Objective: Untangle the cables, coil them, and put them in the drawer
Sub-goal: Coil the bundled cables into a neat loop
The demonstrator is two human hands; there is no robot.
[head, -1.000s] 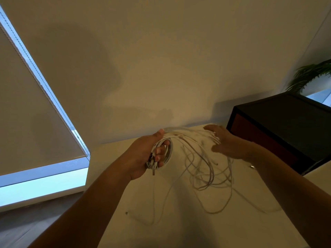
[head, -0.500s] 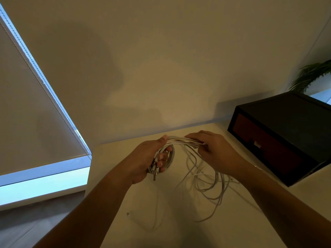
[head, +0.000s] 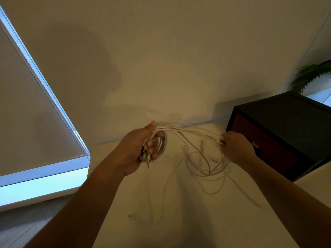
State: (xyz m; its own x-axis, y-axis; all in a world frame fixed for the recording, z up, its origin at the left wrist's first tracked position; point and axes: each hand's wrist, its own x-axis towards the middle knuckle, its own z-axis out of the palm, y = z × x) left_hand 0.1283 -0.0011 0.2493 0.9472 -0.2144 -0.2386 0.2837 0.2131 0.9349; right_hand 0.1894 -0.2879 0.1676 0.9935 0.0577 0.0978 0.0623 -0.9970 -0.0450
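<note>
L hand grips the coil, R hand pinches loose cables: pull taut, then wrap evenly w/o snags.

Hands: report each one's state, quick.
Left hand: grips the coil.
Right hand: pinches the loose cables.

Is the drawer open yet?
No, the reddish-brown drawer front sits flush in the black box-shaped cabinet.
</note>
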